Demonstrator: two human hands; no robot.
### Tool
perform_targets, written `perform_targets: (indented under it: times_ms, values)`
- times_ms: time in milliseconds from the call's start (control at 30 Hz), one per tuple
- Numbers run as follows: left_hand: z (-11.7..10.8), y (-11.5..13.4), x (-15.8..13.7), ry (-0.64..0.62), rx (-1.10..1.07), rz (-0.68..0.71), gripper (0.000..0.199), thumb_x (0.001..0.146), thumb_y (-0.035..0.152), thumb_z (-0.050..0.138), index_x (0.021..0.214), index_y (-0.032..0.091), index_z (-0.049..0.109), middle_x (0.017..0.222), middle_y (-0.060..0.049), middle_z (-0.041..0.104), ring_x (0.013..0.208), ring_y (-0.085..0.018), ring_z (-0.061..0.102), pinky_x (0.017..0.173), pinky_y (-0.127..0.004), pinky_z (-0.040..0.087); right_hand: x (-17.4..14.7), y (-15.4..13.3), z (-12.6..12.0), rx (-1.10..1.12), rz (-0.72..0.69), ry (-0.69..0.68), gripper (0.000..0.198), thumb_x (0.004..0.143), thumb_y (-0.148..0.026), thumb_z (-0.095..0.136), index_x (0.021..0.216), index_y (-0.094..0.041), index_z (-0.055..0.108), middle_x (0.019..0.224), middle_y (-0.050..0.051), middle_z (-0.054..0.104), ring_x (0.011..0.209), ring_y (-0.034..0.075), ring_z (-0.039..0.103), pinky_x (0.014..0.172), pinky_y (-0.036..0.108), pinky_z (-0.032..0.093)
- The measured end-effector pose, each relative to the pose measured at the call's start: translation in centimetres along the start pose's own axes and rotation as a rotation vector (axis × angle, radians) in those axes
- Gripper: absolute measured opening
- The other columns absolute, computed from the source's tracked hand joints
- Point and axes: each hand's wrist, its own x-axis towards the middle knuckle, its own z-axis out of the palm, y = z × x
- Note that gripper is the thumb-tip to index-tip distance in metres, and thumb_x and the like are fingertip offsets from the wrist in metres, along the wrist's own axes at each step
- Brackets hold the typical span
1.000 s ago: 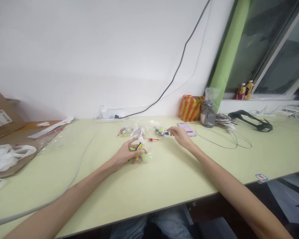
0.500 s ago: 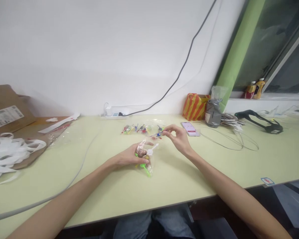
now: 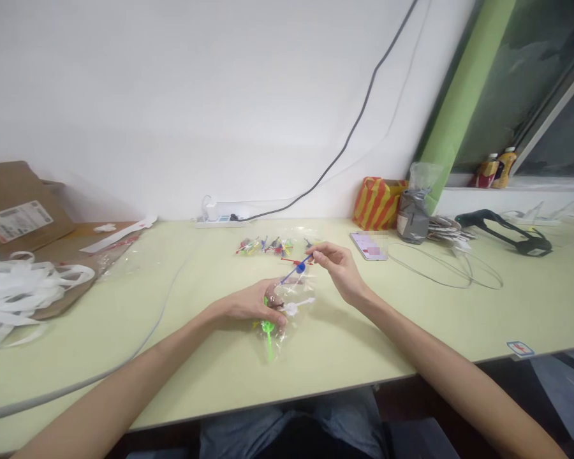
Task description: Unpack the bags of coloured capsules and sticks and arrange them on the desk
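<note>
Clear plastic: one bag (image 3: 283, 343), crumpled, on the bench (image 3: 344, 363), grasped in the fingers of the left hand (image 3: 249, 302), thumb laid over its near side.

Green piece (image 3: 268, 326), one, at seven o'clock of the left thumb tip; white piece (image 3: 292, 309), one, at two o'clock of it. Both are seen at the film; whether the white one is inside cannot be told.

Blue piece (image 3: 300, 268), one, thin, round-middled, tilted; at one o'clock of the bag. Upper end pinched between thumb and forefinger of the right hand (image 3: 339, 269); lower end near the left hand, contact not made out.

Red piece (image 3: 289, 260), one, just beyond the blue.

Wrapped coloured pieces (image 3: 278, 246), a row, at twelve o'clock, towards the wall. Phone (image 3: 367, 246), one, between one and two o'clock.

Step in hand, as judged: a single piece is being handled beside the bag; whether for packing or unpacking cannot be told. Next move: a light pinch and a steadied bag seem called for, lest the film be snagged.
</note>
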Motion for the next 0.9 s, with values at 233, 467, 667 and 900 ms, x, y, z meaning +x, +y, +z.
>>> perform_targets:
  times_ms: [233, 467, 667, 900]
  values:
    - [0.1, -0.2, 0.1, 0.029, 0.036, 0.018, 0.072, 0.072, 0.040, 0.085, 0.135, 0.020, 0.056, 0.083, 0.001, 0.059, 0.072, -0.015, 0.055, 0.063, -0.025, 0.041, -0.4, 0.7, 0.1, -0.017, 0.055, -0.288, 0.027, 0.090, -0.046, 0.072, 0.094, -0.020, 0.075, 0.092, 0.006, 0.074, 0.090, 0.022, 0.068, 0.087, 0.036, 0.052]
    - [0.8, -0.3, 0.2, 0.070, -0.113, 0.069, 0.068, 0.074, 0.035, 0.085, 0.134, 0.021, 0.055, 0.097, -0.005, 0.066, 0.089, -0.021, 0.063, 0.076, -0.031, 0.047, -1.1, -0.6, 1.2, -0.163, -0.054, -0.286, 0.033, 0.099, -0.052, 0.058, 0.100, -0.022, 0.071, 0.102, 0.007, 0.074, 0.100, 0.024, 0.068, 0.093, 0.040, 0.052]
    - [0.8, -0.8, 0.8, 0.377, -0.338, 0.207, 0.076, 0.073, 0.030, 0.087, 0.139, 0.026, 0.049, 0.097, -0.003, 0.067, 0.090, -0.020, 0.068, 0.080, -0.031, 0.049, -0.2, 0.9, -1.0, -0.567, -0.245, 0.140, 0.025, 0.101, -0.038, 0.052, 0.116, -0.025, 0.067, 0.121, 0.008, 0.066, 0.115, 0.026, 0.058, 0.100, 0.042, 0.046]
    - [0.2, -1.0, 0.9, 0.453, -0.443, 0.199, 0.089, 0.072, 0.030, 0.088, 0.146, 0.029, 0.039, 0.127, -0.012, 0.065, 0.114, -0.028, 0.068, 0.092, -0.036, 0.051, 1.0, 7.4, -2.3, -1.057, -0.070, -0.109, 0.022, 0.095, -0.028, 0.060, 0.113, -0.021, 0.071, 0.111, 0.013, 0.069, 0.111, 0.031, 0.055, 0.096, 0.047, 0.044]
